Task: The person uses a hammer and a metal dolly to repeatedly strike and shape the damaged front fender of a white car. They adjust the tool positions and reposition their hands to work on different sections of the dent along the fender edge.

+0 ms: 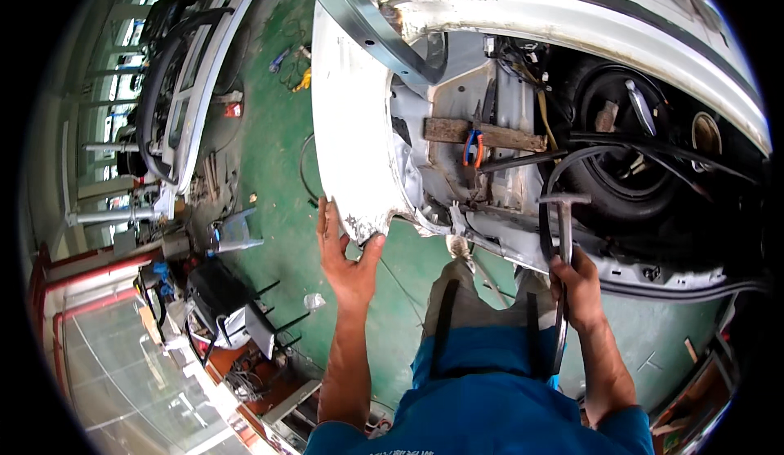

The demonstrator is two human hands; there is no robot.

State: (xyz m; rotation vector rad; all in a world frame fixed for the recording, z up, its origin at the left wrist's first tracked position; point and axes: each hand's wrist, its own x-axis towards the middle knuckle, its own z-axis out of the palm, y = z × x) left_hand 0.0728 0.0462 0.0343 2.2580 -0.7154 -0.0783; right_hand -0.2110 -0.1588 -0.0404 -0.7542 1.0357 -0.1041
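Note:
My right hand [578, 287] is wrapped round the handle of a metal body hammer [565, 225]. Its T-shaped head points up, in front of the open rear of a white car. My left hand [349, 271] grips the lower end of the car's white body panel [353, 128], fingers along the outer side and thumb at the inner edge. Paint is scraped at that end. Inside the car's rear, pliers [474, 146] with orange and blue handles lie across a wooden block [445, 131].
A spare wheel [584, 173] sits in the car's rear well, with black rubber strip [645, 138] across it. A grey metal frame piece [384, 34] arches above the panel. Bumper parts [175, 104] stand at the left. A black chair [214, 287] is at the lower left.

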